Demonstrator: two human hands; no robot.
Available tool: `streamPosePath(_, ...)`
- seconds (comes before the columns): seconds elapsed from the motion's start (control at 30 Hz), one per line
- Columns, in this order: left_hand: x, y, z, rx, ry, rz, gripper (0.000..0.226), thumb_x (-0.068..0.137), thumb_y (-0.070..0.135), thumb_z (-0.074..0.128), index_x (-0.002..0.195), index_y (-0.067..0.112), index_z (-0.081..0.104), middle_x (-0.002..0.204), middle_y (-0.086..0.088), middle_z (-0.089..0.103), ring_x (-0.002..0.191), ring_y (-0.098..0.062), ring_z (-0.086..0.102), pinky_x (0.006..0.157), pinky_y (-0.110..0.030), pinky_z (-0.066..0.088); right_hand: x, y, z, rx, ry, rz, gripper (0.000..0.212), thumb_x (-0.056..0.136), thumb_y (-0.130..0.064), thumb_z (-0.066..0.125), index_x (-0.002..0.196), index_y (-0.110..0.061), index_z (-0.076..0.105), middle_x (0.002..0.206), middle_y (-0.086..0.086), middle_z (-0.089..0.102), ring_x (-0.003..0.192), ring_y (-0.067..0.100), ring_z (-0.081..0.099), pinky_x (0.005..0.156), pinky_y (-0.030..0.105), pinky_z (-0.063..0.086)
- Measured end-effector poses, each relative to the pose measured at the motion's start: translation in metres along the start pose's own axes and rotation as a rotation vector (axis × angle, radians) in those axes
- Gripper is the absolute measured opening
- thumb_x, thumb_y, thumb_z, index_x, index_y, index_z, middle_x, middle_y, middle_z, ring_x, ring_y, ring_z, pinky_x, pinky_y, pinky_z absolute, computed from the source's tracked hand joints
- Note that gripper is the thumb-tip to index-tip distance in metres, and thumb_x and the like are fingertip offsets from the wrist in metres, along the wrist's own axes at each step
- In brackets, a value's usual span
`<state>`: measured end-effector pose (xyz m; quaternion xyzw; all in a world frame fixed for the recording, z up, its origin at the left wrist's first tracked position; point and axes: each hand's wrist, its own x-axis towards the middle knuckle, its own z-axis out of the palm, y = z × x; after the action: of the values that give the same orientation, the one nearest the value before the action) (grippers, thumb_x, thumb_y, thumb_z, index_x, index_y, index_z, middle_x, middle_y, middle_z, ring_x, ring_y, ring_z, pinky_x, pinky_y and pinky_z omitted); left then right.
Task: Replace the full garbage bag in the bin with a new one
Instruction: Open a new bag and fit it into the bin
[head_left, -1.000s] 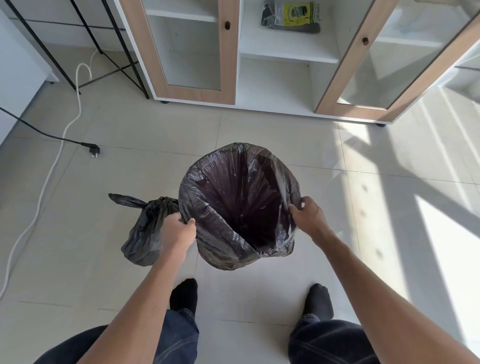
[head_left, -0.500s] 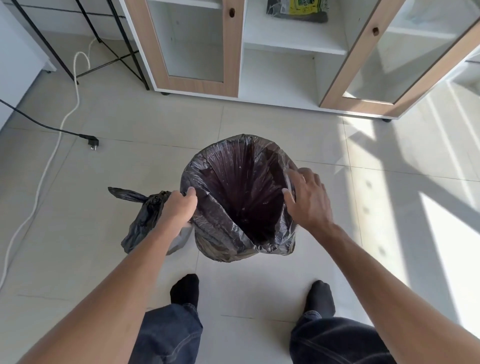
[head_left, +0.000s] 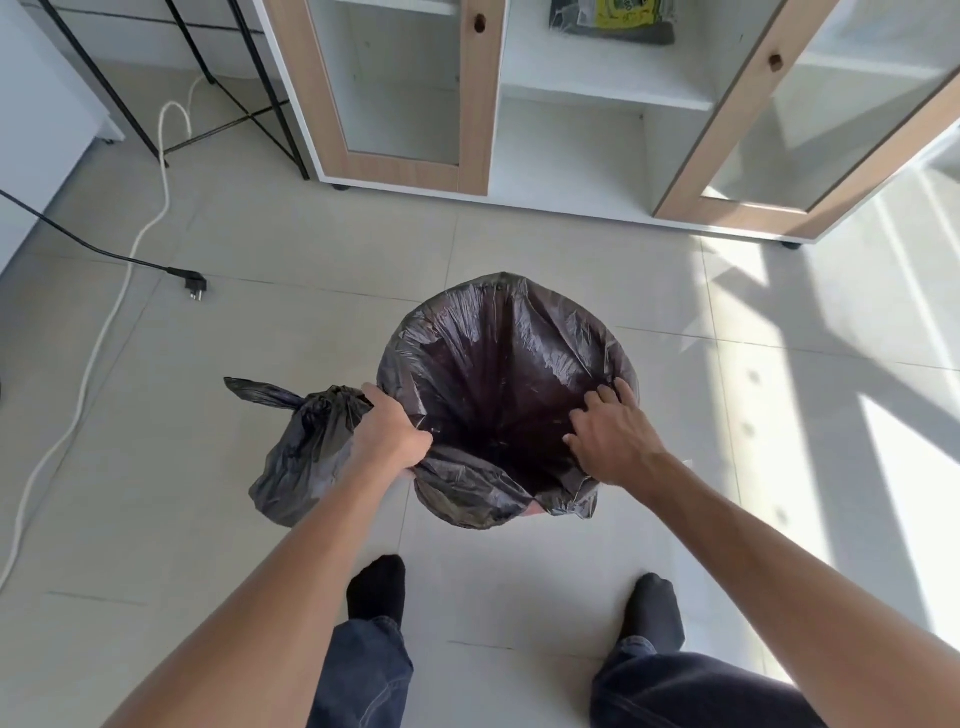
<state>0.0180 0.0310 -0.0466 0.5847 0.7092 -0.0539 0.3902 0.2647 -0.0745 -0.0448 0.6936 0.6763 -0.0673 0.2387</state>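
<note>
Liner (head_left: 498, 374) nearly seated: left hand (head_left: 387, 441) pinching rim, right hand (head_left: 613, 441) open, flat inside. Press down evenly, keep tied bag (head_left: 306, 447) clear.

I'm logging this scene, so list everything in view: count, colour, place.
new garbage bag: 1, black, lining the bin, centre floor
tied full bag: 1, black, on the floor beside the bin, on the person's left
cabinet: 1, white with wood-framed glass doors, top
packet: 1, yellow-green, cabinet shelf
power plug: 1, black, floor left
cable: 1, white, floor left
left hand: gripping the liner's rim
right hand: spread on the rim
socked feet: 2, black, bottom
</note>
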Motion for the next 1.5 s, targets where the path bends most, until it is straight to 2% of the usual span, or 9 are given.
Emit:
streamPosePath(0.17,-0.005,0.003,-0.002,0.010,0.015,0.016,0.096,0.085,0.020,0.072,0.151,0.007,0.003,0.118,-0.017,0.062,0.099,-0.038,0.066,0.075,-0.040,0.057,0.028,-0.015,-0.001,0.095,0.314,-0.206,0.040,0.096,-0.038,0.048,0.130,-0.017,0.056,0.129,0.011,0.058,0.120,0.030,0.052,0.105,0.043,0.040)
streamPosePath(0.33,-0.008,0.001,-0.001,0.031,0.032,0.037,0.098,0.087,0.018,0.073,0.152,0.005,0.002,0.111,-0.015,0.061,0.092,-0.032,0.059,0.059,-0.030,0.050,0.055,-0.013,0.023,0.009,-0.103,-0.151,0.062,0.102,-0.051,0.033,0.156,-0.021,0.025,0.162,0.014,0.024,0.151,0.033,0.015,0.122,0.048,0.012)
streamPosePath(0.5,-0.016,0.005,0.001,0.017,-0.005,0.027,0.081,0.091,0.012,0.068,0.147,0.008,0.010,0.104,-0.008,0.049,0.085,-0.021,0.050,0.033,-0.026,0.039,0.058,-0.010,0.031,0.001,-0.281,-0.029,0.063,0.101,-0.053,0.033,0.152,-0.015,0.033,0.156,0.018,0.034,0.149,0.035,0.019,0.123,0.047,0.009)
streamPosePath(0.67,-0.008,-0.001,0.004,0.010,0.008,0.056,0.092,0.084,0.039,0.072,0.145,0.015,0.008,0.107,-0.011,0.064,0.087,-0.036,0.068,0.069,-0.044,0.060,0.044,-0.013,0.022,0.121,-0.112,-0.071,0.055,0.101,-0.048,0.037,0.145,-0.017,0.043,0.149,0.017,0.044,0.146,0.033,0.028,0.122,0.045,0.013)
streamPosePath(0.8,-0.011,0.004,0.001,-0.059,0.005,0.049,0.085,0.089,0.058,0.055,0.145,0.011,0.011,0.108,-0.007,0.059,0.102,-0.038,0.065,0.086,-0.049,0.057,0.020,-0.001,0.015,0.140,0.027,-0.095,0.051,0.102,-0.047,0.034,0.142,-0.018,0.048,0.144,0.013,0.050,0.145,0.031,0.031,0.122,0.044,0.012)
streamPosePath(1.1,-0.009,0.010,0.001,-0.027,0.036,0.020,0.049,0.097,0.025,0.055,0.130,0.004,0.025,0.120,-0.024,0.061,0.103,-0.044,0.064,0.087,-0.046,0.055,-0.007,0.027,0.020,0.305,0.185,-0.121,0.033,0.101,-0.036,0.038,0.110,-0.023,0.068,0.111,-0.001,0.066,0.123,0.019,0.054,0.116,0.035,0.027)
streamPosePath(1.27,-0.010,0.014,-0.011,-0.096,-0.130,-0.156,0.086,0.091,0.042,0.066,0.148,0.003,0.015,0.114,-0.012,0.060,0.088,-0.031,0.068,0.078,-0.041,0.060,-0.010,0.036,-0.001,0.513,0.438,0.227,0.035,0.094,-0.028,0.058,0.126,-0.016,0.055,0.125,0.012,0.053,0.106,0.033,0.054,0.082,0.046,0.051)
streamPosePath(1.37,-0.015,0.015,-0.015,-0.059,-0.339,-0.267,0.067,0.087,0.042,0.072,0.136,0.002,0.047,0.099,-0.013,0.070,0.074,-0.025,0.072,0.074,-0.036,0.062,-0.004,0.052,0.011,0.720,0.340,0.412,0.043,0.092,-0.026,0.061,0.131,-0.012,0.047,0.119,0.022,0.059,0.096,0.041,0.062,0.075,0.046,0.053)
streamPosePath(1.5,-0.007,0.010,-0.013,-0.212,-0.372,-0.297,0.055,0.086,0.021,0.077,0.128,-0.004,0.052,0.102,-0.021,0.073,0.072,-0.026,0.075,0.078,-0.036,0.062,-0.002,0.055,0.017,1.025,0.252,0.525,0.034,0.092,-0.027,0.064,0.122,-0.010,0.059,0.092,0.017,0.073,0.074,0.030,0.067,0.070,0.038,0.057)
